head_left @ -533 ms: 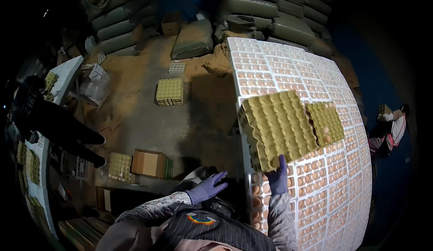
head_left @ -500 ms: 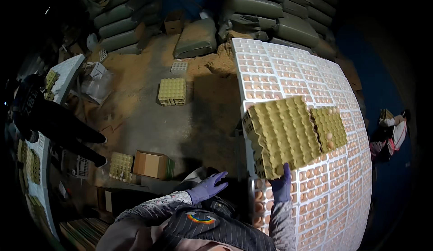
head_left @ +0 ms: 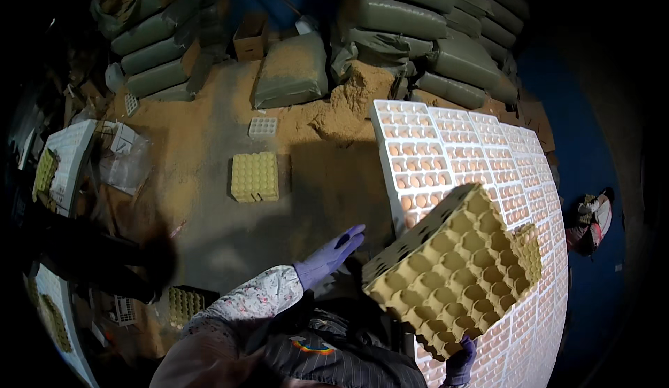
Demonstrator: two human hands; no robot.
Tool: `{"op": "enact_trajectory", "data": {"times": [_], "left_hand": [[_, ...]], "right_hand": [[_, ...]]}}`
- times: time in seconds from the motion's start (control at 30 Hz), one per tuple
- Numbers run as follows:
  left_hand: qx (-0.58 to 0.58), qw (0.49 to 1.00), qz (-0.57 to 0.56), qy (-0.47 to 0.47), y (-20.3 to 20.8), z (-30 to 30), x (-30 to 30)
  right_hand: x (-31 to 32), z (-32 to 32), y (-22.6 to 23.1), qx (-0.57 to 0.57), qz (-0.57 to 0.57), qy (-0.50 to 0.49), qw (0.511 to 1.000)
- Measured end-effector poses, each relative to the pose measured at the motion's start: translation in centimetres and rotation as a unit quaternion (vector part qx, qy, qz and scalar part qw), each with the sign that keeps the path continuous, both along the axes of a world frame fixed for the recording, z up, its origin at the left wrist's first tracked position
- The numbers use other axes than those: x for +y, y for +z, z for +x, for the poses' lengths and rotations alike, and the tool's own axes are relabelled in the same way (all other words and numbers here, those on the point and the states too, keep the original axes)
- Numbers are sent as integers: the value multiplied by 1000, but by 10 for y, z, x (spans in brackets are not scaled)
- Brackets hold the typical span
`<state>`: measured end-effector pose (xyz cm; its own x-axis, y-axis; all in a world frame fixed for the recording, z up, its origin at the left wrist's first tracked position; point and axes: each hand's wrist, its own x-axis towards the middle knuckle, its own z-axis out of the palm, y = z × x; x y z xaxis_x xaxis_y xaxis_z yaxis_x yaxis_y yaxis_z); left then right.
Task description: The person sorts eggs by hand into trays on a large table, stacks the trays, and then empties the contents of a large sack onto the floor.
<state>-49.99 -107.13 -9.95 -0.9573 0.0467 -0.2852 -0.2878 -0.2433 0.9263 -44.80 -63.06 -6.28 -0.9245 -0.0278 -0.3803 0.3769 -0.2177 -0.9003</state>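
Observation:
My right hand [head_left: 460, 361], in a purple glove, grips the near edge of a thick stack of yellowish pulp egg trays [head_left: 446, 269]. The stack is tilted toward me over the near left part of the egg-covered table, and its top cups hold no eggs. My left hand [head_left: 329, 257], also gloved in purple, reaches out with fingers stretched, left of the stack and not touching it. Partly behind the stack lies another pulp tray [head_left: 529, 252]. White plastic trays of eggs [head_left: 418, 161] cover the table in rows.
A pile of pulp trays [head_left: 254, 177] and a small white tray [head_left: 263, 126] are on the floor ahead. Filled sacks [head_left: 293, 71] and loose sawdust-like material [head_left: 355, 102] lie beyond. A dark-clothed person [head_left: 90, 249] is at the left table; another person [head_left: 591, 221] is far right.
The tray stack has come up off the table and tipped toward me, with my right hand still on its near edge. My left hand has moved forward and slightly right.

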Motion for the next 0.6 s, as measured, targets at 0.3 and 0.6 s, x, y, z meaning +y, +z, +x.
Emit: {"op": "enact_trajectory", "data": {"times": [0.3, 0.6], "left_hand": [[-85, 901, 346, 249, -73, 59, -264], [-236, 876, 168, 385, -283, 136, -417]], "right_hand": [[-377, -192, -47, -135, -75, 264, 952], [-605, -217, -218, -262, -117, 353, 890]]}}
